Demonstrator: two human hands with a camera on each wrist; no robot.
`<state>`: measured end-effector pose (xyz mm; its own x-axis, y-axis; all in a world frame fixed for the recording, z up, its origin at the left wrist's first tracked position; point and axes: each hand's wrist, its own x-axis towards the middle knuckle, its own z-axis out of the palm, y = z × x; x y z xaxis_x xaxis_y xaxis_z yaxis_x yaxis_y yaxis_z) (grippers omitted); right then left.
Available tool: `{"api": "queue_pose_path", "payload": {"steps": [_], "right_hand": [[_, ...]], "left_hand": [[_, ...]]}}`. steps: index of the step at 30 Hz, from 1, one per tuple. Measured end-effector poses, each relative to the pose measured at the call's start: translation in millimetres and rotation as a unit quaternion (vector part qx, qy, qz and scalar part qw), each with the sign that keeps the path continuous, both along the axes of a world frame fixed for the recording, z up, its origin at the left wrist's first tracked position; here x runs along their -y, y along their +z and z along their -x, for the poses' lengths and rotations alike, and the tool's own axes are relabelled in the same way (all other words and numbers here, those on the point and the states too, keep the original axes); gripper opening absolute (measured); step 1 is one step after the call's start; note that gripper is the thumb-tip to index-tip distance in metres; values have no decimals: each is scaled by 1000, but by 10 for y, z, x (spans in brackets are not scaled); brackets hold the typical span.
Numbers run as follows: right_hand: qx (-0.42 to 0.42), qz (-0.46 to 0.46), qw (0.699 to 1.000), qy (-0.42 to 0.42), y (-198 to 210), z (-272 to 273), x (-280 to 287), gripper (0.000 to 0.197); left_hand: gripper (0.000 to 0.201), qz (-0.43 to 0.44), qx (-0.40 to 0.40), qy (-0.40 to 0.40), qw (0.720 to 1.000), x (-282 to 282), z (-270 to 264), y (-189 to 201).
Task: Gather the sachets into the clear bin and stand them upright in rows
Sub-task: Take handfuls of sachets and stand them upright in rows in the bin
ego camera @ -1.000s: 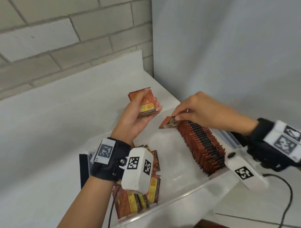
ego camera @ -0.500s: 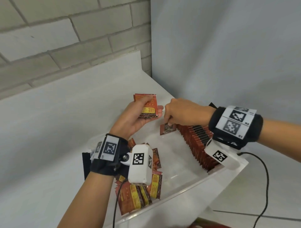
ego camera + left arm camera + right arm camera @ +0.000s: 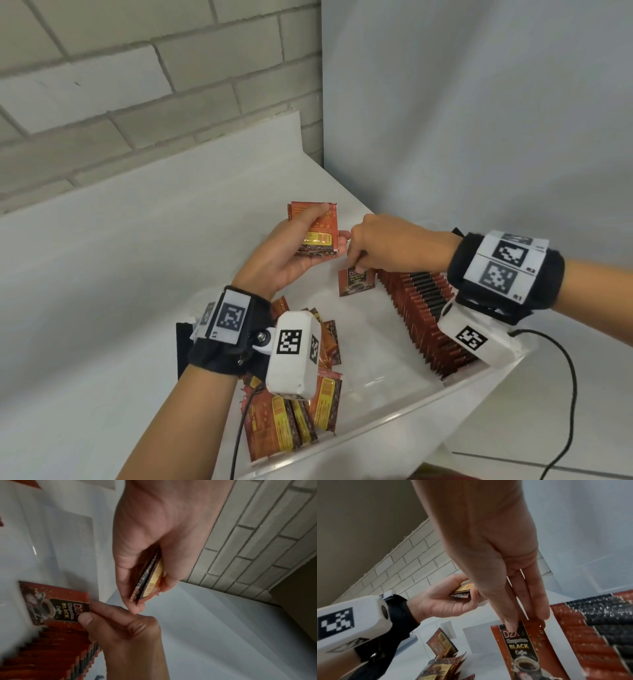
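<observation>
Red coffee sachet (image 3: pixel 356 282), pinched by the right hand (image 3: pixel 394 245), stands at the row's (image 3: pixel 424 318) far end while the left hand (image 3: pixel 291 257) grips a sachet stack (image 3: pixel 317 228).

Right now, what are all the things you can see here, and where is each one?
Clear plastic bin: one, see-through, on the white table.
Upright row of red-brown sachets: one long row, along the bin's right side.
Single red-brown coffee sachet: one, at the row's far end.
Loose pile of sachets: several, red and yellow, bin's near left.
Small stack of sachets: a few, red.
White table: one, against a brick wall.
Left hand: holds the stack.
Right hand: pinches the single sachet.
</observation>
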<state>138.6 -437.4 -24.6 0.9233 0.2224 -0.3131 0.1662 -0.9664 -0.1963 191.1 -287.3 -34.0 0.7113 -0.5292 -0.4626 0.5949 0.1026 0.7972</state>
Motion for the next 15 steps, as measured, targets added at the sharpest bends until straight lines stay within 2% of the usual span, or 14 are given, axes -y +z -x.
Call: {"api": "queue_pose_path", "payload": {"steps": [7,11,13,15], "right_hand": [[22,-63,997,-32,102,11,113,19],[24,-150,983,-104,256,48,258,18],[5,-247,957,-153,322,77,313,19],[-17,-359,911,-202,355,115,314,24]], "left_hand": [[34,52,8,41,998,5,-2,-28],[19,67,38,49,996,6,-2,-18],[13,60,55,45,996,1,9,-19],[14,59,70,31,995,2,29,-15]]}}
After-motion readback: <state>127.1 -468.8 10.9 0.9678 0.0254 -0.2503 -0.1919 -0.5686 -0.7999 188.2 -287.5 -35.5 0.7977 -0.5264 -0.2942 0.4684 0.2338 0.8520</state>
